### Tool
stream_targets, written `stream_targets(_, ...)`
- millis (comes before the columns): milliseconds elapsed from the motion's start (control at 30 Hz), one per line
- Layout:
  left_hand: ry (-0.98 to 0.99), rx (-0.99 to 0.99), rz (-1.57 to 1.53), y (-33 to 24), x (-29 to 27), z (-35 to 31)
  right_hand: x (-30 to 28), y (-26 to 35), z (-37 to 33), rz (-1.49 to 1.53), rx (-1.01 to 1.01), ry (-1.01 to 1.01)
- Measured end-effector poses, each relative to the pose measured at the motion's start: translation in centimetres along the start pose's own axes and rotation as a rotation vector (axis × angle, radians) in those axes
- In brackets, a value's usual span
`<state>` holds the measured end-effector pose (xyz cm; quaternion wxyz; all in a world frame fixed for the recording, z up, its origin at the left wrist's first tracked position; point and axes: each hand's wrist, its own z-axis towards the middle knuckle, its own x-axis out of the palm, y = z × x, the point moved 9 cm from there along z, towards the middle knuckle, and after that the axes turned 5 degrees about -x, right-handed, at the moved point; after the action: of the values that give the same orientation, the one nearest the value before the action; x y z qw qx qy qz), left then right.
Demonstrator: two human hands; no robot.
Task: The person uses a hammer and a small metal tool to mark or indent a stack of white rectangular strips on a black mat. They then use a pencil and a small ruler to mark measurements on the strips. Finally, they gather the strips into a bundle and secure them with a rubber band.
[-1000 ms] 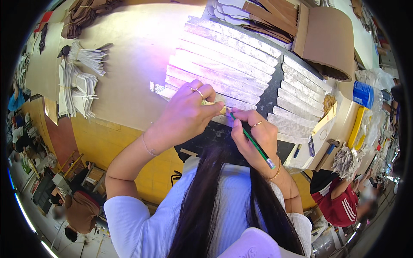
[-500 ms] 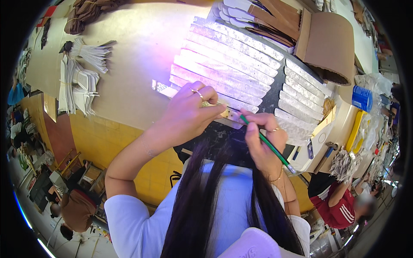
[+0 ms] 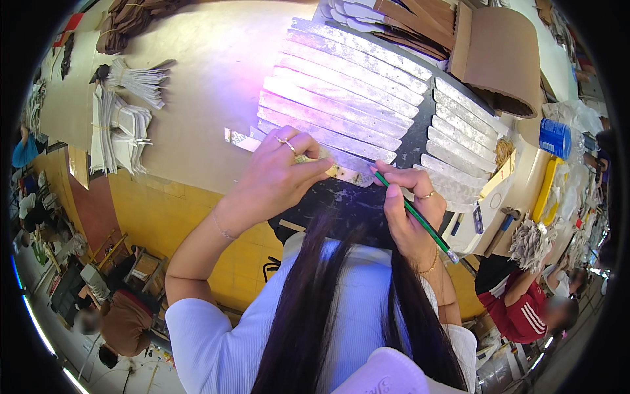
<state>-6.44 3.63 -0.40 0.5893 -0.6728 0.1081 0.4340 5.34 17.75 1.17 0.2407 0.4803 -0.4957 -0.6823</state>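
My left hand (image 3: 279,167) is closed, thumb and fingers pinching a narrow cream strip (image 3: 351,174) with dark spots and printing. The strip lies along the lowest of several silvery-grey strips (image 3: 354,98), which are laid out side by side on a black board (image 3: 341,203). Between the fingers and thumb of my right hand (image 3: 413,203) is a green pencil (image 3: 426,226). Its tip is beside the right end of the cream strip; whether it touches the surface I cannot tell. A second, shorter row of silvery strips (image 3: 459,134) lies just beyond my right hand.
Bundled white pieces (image 3: 121,138) lie on the left of the table, dark brown bundles (image 3: 134,23) at the far left. At the far right stands a curved brown cardboard piece (image 3: 502,59). A blue container (image 3: 554,138), a hammer (image 3: 502,230) and a yellow tool (image 3: 550,190) lie right. People sit behind.
The pencil tip has shifted right, from near my left fingers to the strip's right end. My left hand has moved slightly left, baring more of the cream strip. The view has shifted a little.
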Motion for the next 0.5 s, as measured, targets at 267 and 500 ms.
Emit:
stream_targets(267, -0.006, 0.015, -0.006, 0.23, 0.15, -0.02, 0.39, 0.16, -0.08, -0.007, 0.087, 0.090)
stream_targets(500, -0.002, 0.012, -0.021, 0.25, 0.11, 0.04, 0.75, -0.08, -0.01, 0.004, 0.021, 0.039)
